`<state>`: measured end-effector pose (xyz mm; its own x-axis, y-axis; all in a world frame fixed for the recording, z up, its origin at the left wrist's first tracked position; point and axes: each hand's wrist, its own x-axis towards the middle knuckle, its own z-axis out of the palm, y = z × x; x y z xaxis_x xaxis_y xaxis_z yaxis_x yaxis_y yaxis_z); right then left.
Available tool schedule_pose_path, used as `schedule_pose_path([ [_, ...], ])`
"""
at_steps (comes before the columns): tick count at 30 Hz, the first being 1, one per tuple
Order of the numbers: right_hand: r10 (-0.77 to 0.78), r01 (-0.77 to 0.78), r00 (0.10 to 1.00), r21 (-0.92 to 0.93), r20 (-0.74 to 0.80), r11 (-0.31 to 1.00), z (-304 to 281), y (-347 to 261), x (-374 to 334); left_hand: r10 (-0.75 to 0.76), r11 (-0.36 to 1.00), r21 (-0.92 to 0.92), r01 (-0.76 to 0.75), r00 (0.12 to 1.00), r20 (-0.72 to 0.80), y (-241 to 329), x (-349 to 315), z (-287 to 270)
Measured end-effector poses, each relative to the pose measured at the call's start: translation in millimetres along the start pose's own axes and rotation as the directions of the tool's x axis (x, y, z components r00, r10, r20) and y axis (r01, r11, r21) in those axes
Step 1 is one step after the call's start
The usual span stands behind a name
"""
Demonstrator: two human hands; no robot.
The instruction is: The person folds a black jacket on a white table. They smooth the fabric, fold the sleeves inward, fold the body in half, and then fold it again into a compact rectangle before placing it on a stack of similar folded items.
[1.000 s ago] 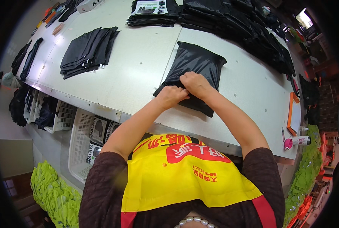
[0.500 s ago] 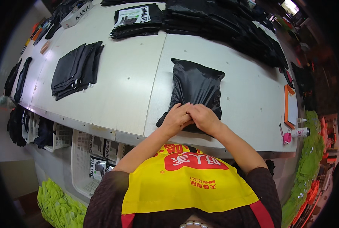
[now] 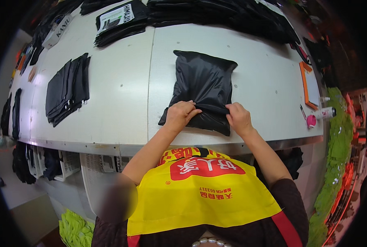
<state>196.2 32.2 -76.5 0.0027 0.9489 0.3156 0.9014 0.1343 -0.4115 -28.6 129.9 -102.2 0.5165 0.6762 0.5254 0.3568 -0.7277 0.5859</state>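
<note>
Black, glossy plastic bunches under both hands at the lower edge of one black poly bag (image 3: 204, 82), which lies flat on the white table (image 3: 121, 94) at the centre of the frame. The left hand (image 3: 181, 116) is closed on the bag's near fold, fingers curled over the plastic with the knuckles up. The right hand (image 3: 239, 118) pinches the same fold just to the right, thumb and fingertips shut on the plastic. The two hands sit near each other, not touching, with a ridge of gathered plastic between them. Below the ridge a strip of the bag is folded back toward the table's near edge.

Left of centre, well apart from the bag, one fanned stack of dark folded pieces (image 3: 67, 89) rests on the table. At the upper left one further black stack (image 3: 119, 20) carries a white printed label on top. Across the top of the frame runs a long heap of black goods (image 3: 233, 16); its separate pieces cannot be counted. At the right edge lie one orange-framed board (image 3: 310, 84), one small pink round object (image 3: 311, 120) and one white bottle (image 3: 327, 112) on its side.
</note>
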Motion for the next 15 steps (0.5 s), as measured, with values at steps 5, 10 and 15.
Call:
schedule_pose_path([
  [5,0.459,-0.482,0.876,0.228,0.150,0.846,9.8,20.1,9.6,-0.012,1.000,-0.009,0.011,0.999,-0.049,16.6,-4.0,12.8],
  [10,0.578,-0.581,0.807,-0.010,0.125,0.814,42.6,26.6,29.9,0.039,0.999,0.014,-0.038,0.997,-0.064,32.5,-2.2,13.8],
  [15,0.563,-0.618,0.780,0.189,0.275,0.763,32.9,59.6,11.8,0.006,1.000,0.031,-0.002,0.992,-0.122,27.1,-4.6,19.3],
])
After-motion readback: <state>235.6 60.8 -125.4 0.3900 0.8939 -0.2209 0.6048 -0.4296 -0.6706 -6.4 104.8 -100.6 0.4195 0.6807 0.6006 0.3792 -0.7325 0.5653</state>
